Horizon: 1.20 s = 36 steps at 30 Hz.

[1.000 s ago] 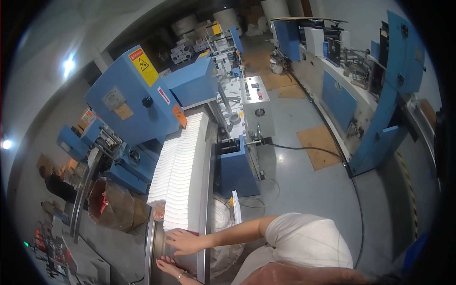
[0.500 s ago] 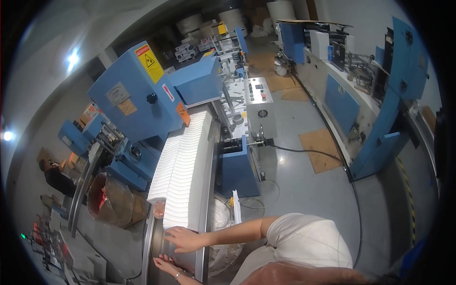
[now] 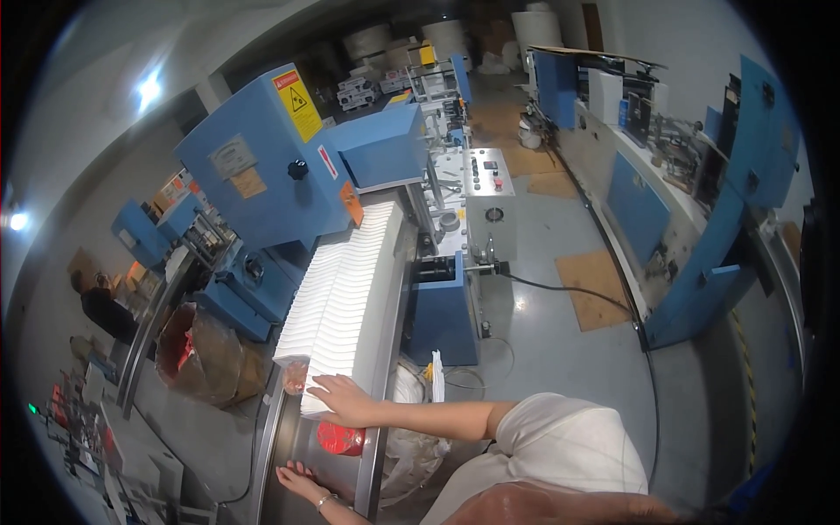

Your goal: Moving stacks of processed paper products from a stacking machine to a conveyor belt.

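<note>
Beneath my right hand [image 3: 346, 401] ended the white row of folded sheets [image 3: 343, 315], lying in a steel channel [image 3: 352, 474]. My fingers there lay spread, gripping nothing; flat, even pressure, I judged, suited such soft layers. Just past the row's end sat a red round piece [image 3: 341, 440], then my left hand [image 3: 302, 483], loose and empty.

A factory workshop, shown by its blue machines [image 3: 267, 197], push-button control panel [image 3: 486, 173] and large pale cylinders [image 3: 535, 30] behind
</note>
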Motion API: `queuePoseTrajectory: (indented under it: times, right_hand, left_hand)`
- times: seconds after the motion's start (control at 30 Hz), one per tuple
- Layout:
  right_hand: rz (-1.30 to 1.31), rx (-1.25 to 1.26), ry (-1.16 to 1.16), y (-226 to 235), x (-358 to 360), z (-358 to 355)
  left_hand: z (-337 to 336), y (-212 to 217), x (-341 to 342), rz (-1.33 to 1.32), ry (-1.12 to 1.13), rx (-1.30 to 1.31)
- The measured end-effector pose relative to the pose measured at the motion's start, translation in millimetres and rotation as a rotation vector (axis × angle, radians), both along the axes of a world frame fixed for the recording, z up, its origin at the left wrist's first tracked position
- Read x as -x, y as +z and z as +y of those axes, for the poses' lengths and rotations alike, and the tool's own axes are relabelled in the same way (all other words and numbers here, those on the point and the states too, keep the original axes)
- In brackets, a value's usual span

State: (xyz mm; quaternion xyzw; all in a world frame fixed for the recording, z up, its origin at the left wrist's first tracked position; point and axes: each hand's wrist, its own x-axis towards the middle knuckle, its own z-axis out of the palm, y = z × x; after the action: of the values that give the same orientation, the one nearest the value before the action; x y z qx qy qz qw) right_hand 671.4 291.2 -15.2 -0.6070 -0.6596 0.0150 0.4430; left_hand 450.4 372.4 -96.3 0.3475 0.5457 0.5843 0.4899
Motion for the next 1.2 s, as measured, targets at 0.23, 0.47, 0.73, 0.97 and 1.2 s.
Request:
queuePoseTrajectory:
  times: [0.23,0.47,0.73,0.97,1.2]
  right_hand:
    - [-0.006,0.063,-0.073,-0.2,-15.1,-0.1]
    - [-0.055,0.059,-0.097,-4.8,-26.3,6.8]
    - [-0.102,0.089,-0.135,-9.1,-35.5,10.5]
    - [-0.131,0.099,-0.153,-8.7,-36.0,10.5]
    - [-0.217,0.048,-0.176,-14.4,-32.9,17.6]
  left_hand:
    - [-3.3,3.9,-3.4,-0.013,0.001,-0.005]
    - [-11.3,12.7,-7.7,-0.019,-0.018,-0.048]
    - [-9.2,23.3,-11.3,0.003,-0.039,-0.067]
    - [-3.1,22.2,-13.3,0.026,-0.092,-0.080]
    - [9.2,-4.5,-4.4,0.042,-0.069,-0.276]
